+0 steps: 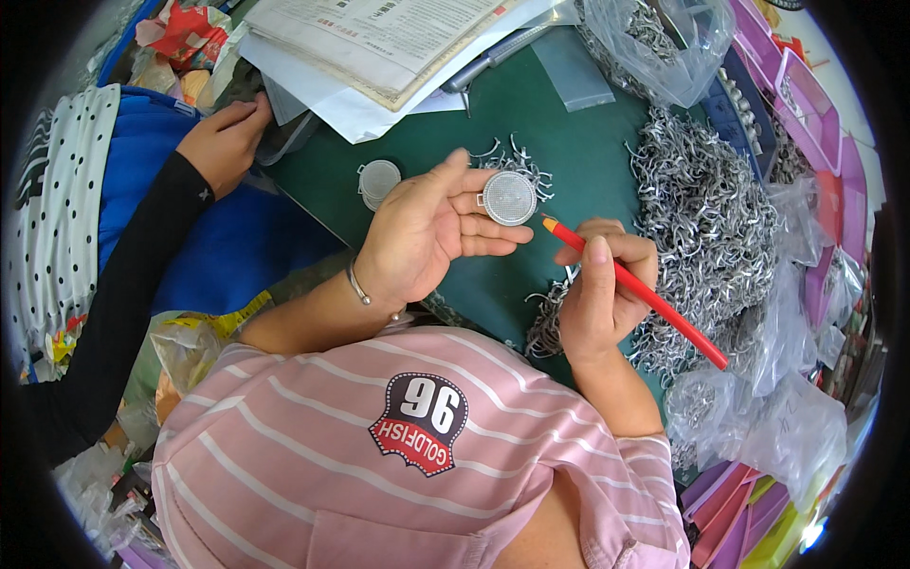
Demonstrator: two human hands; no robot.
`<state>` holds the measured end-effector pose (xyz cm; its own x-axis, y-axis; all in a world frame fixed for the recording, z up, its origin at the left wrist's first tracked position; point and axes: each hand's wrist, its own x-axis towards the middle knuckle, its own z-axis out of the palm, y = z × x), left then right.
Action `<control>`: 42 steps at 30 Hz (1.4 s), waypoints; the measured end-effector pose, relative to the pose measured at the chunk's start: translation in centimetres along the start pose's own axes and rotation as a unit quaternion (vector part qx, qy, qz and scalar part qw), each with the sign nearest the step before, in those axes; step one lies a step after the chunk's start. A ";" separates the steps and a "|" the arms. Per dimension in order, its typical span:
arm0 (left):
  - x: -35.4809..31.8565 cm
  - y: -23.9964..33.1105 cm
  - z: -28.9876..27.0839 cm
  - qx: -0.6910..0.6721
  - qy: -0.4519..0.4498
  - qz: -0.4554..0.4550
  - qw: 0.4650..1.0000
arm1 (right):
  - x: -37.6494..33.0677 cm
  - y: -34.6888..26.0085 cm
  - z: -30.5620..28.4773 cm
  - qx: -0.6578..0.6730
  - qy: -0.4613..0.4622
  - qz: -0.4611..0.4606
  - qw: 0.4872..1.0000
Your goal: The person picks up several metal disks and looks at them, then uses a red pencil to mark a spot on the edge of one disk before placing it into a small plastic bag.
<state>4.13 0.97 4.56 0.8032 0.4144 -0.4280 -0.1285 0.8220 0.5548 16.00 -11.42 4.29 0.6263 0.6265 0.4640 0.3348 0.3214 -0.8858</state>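
Observation:
My left hand (417,232) lies palm up over the green table mat. Across its fingers rests a round silver disc (509,198) with a meshed or dotted face and a small loop at its edge. In my right hand (602,289) is a red pencil (675,324), gripped between thumb and fingers. Its pale sharpened tip points at the disc's lower right edge, a small gap away. A second similar disc (379,183) lies on the mat just beyond my left wrist. Several thin curved silver pieces (519,161) lie behind the held disc.
A large heap of curved metal pieces (706,228) covers the mat's right side. Papers (379,47) and a grey pen (498,59) lie at the back. Clear plastic bags (768,427) and purple trays (806,104) line the right. Another person's hand (223,147) is at the left.

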 end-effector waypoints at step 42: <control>-2.4 3.7 -5.8 0.385 0.068 0.048 0.919 | -0.5 -1.9 0.3 0.001 -0.042 0.162 0.986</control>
<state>-1.68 5.29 3.53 0.7221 0.5593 -0.4072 0.2972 0.2807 0.9126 14.82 -12.10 5.80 0.6403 0.7526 0.1537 0.1248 0.0956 -0.9876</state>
